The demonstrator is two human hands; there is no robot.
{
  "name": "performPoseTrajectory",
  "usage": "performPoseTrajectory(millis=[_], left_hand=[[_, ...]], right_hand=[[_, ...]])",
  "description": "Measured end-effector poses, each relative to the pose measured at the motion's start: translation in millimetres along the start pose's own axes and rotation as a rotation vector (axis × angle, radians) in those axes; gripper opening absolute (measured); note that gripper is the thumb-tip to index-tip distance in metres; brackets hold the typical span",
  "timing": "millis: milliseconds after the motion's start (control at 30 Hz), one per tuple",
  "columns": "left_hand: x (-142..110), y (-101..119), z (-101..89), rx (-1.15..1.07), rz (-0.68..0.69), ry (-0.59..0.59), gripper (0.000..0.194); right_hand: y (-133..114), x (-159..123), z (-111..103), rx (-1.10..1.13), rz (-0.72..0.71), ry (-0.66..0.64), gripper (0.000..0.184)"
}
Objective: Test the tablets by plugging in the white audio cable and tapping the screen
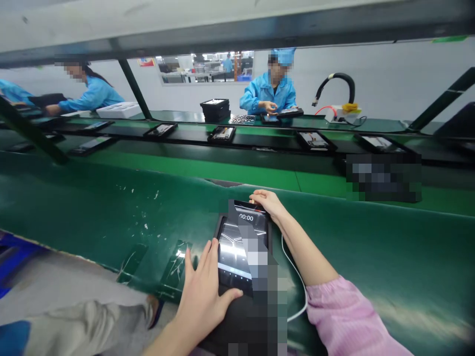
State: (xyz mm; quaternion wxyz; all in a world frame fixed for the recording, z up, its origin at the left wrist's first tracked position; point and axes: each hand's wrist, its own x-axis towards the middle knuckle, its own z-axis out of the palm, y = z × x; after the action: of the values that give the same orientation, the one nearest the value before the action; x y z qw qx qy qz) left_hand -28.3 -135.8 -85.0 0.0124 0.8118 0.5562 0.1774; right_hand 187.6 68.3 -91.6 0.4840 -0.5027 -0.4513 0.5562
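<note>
A black tablet [232,252] lies on the green bench in front of me, its lit screen reading 00:00. Part of it is blurred out by blocks. My left hand [204,287] is spread flat, with fingertips on the tablet's left edge and the thumb near its lower edge. At the tablet's top edge, my right hand [267,203] pinches a small pale piece between thumb and fingers. A white cable [299,277] runs up beside the tablet and under my right wrist, so the piece looks like its plug; its end is mostly hidden.
Beyond the green bench [111,198] runs a conveyor carrying several black trays [222,133] holding devices. A co-worker in blue [269,94] handles a device across it. Another person [92,94] is at left. A shelf beam [222,34] crosses overhead, with slanted posts [133,89].
</note>
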Motion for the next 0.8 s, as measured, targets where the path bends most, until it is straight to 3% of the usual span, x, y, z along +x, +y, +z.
performPoseTrajectory(millis=[200, 367, 533, 633, 700, 767, 800], left_hand=[[-1, -3, 6.4, -0.120, -0.037, -0.036, 0.116], [1, -7, 6.9, -0.344, -0.049, -0.123, 0.114], [9, -4, 5.5, -0.403, -0.043, -0.134, 0.115], [13, 0, 7.0, -0.388, -0.037, -0.105, 0.115], [15, 1, 8.1, -0.374, -0.040, -0.091, 0.115], [16, 2, 8.8, -0.361, -0.041, -0.083, 0.115], [17, 2, 8.9, -0.357, -0.037, -0.083, 0.115]], right_hand=[[-5, -2, -8, -0.069, 0.041, -0.010, 0.019], [-9, -5, 3, -0.152, 0.016, 0.029, 0.017], [-28, -17, 11, -0.276, -0.030, 0.091, 0.005], [-48, -51, -2, -0.376, -0.089, 0.133, 0.020], [-59, -94, -17, -0.458, -0.161, 0.122, 0.023], [-63, -149, -32, -0.701, -0.338, -0.105, 0.016], [-62, -179, -38, -0.761, -0.349, -0.242, 0.014]])
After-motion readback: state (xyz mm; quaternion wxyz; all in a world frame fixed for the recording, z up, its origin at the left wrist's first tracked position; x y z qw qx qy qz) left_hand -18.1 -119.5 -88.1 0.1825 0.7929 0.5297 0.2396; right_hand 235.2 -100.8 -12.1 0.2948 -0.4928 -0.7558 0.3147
